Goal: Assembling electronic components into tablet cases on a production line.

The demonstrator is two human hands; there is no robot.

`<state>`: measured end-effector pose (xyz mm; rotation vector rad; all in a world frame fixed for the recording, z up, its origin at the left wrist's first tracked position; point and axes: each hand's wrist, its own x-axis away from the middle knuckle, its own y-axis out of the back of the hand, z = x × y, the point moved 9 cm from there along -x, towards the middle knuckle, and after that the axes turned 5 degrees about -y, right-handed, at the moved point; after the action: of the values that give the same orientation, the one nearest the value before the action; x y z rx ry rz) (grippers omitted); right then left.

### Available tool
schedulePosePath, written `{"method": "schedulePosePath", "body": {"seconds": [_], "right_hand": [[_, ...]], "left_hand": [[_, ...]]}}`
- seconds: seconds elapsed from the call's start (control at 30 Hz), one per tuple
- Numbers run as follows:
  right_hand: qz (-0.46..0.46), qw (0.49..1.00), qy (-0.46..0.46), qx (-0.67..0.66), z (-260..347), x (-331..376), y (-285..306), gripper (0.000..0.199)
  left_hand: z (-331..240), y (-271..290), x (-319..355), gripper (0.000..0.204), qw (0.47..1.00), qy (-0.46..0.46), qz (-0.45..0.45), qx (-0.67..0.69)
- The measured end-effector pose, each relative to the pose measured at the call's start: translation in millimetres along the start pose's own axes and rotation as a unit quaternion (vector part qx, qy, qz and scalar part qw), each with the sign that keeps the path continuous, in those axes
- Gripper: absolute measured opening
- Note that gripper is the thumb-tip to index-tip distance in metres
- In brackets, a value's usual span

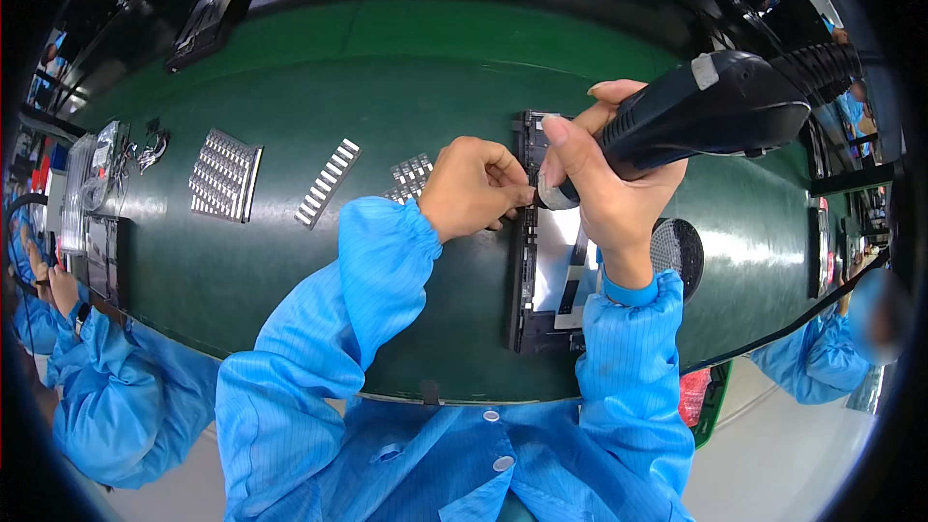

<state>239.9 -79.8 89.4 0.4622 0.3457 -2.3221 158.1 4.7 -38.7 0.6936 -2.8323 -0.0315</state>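
Note:
My right hand point(619, 184) is wrapped round a black handheld tool point(710, 111) with a ribbed hose and a short metal-coloured nozzle. That nozzle points down at the left edge of a black rectangular device frame point(527, 300), which has a silvery panel point(556, 256) inside it. My left hand point(476, 186) is closed in a pinch at the same edge, right beside the nozzle. Whatever its fingertips hold is too small to make out. Partly behind the left hand lies a small sheet of silvery pads point(413, 170). Both my forearms cover parts of the bench.
On the green bench point(222, 271) lie a strip of pads point(328, 184) and a stack of pad sheets point(226, 176). A round black mesh piece point(677, 256) sits right of my wrist. Cables point(150, 150) lie far left. Co-workers in blue sit on both sides.

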Motion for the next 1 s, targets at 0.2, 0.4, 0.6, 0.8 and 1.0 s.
{"method": "schedulePosePath", "body": {"seconds": [0.2,0.4,0.6,0.8,1.0], "right_hand": [[0.015,1.0,-0.01,-0.007,-6,2,-5,0.026],[0.063,0.998,0.025,0.015,-1,9,-14,0.032],[0.056,0.997,0.035,0.039,-1,12,-19,0.032],[-0.014,0.998,0.007,-0.055,19,9,13,0.028],[-0.094,0.991,0.094,0.022,71,28,121,0.042]], "left_hand": [[5,2,0,0.006,1.0,0.006,0.01,0.006],[5,1,-1,0.005,1.0,-0.005,0.004,0.014],[-1,1,-1,0.008,0.999,-0.037,-0.003,-0.019],[-13,7,8,0.012,0.995,-0.058,0.025,-0.079],[-48,85,61,0.045,0.858,-0.125,-0.152,-0.475]]}}
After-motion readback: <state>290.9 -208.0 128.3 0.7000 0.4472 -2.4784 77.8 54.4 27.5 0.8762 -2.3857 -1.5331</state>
